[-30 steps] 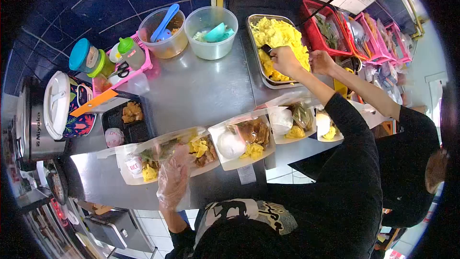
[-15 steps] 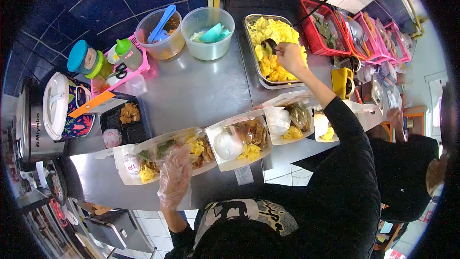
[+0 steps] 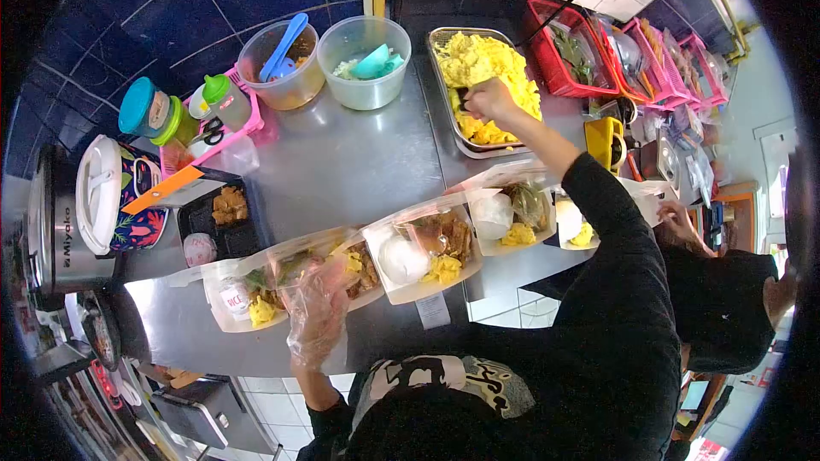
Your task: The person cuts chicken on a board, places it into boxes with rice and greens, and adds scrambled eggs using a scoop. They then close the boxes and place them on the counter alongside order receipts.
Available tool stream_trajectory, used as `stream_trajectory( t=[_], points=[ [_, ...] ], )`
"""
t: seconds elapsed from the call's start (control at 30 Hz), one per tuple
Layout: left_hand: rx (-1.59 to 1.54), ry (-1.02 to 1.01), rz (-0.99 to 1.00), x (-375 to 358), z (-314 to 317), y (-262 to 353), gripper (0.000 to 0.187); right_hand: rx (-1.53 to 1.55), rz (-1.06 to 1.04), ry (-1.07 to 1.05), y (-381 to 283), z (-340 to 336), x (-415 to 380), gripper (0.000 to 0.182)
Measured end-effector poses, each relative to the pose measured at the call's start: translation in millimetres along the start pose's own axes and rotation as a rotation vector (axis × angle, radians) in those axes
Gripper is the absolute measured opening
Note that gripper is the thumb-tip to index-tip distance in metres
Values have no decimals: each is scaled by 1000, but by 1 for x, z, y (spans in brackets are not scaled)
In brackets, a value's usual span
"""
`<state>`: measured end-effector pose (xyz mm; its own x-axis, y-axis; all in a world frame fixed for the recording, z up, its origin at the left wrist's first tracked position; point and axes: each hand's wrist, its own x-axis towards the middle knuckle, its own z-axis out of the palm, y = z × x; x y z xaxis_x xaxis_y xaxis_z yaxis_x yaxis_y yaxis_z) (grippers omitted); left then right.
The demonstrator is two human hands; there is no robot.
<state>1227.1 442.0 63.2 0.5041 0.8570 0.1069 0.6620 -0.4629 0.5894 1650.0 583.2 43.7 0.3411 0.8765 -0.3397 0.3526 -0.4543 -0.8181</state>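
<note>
My right hand [image 3: 493, 102] is closed round the handle of a dark spoon [image 3: 463, 100], at the left side of a metal tray [image 3: 436, 49] heaped with yellow scrambled egg [image 3: 487, 60]. The spoon's bowl is mostly hidden by hand and egg. My left hand [image 3: 316, 309], in a clear plastic glove, rests against the front of a paper meal box [image 3: 224, 312], its blurred fingers stretched over the edge. That box holds a wrapped rice portion [image 3: 234, 297], egg and browned meat. Beside it stands another meal box [image 3: 427, 290] with white rice, meat and egg.
More filled boxes [image 3: 517, 248] continue rightward, where a co-worker's hand [image 3: 679, 224] touches the row's end. Behind are two plastic tubs [image 3: 363, 90], [image 3: 278, 90] with scoops. A red basket [image 3: 568, 85] stands right of the tray; a black tray [image 3: 224, 235] lies left.
My right hand has moved left and slightly nearer in the egg tray with the spoon. My left hand has barely shifted. The co-worker's hand has come in towards the end box.
</note>
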Motion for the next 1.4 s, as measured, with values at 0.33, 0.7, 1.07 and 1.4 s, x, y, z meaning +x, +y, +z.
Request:
stream_trajectory(
  t=[0.33,0.7,1.07,1.4],
  points=[
    [-114,23,-16,1,-3,7,32,691,103,-7,32,-66,-10,13],
    [-506,-186,-152,22,4,27,31,1288,-169,269,33,-109,-186,17],
    [-354,-249,13,32,13,41,33,956,-48,1028,182,-189,-329,22],
    [-40,-194,95,18,2,52,29,-725,135,1240,323,-197,-294,25]
  ],
)
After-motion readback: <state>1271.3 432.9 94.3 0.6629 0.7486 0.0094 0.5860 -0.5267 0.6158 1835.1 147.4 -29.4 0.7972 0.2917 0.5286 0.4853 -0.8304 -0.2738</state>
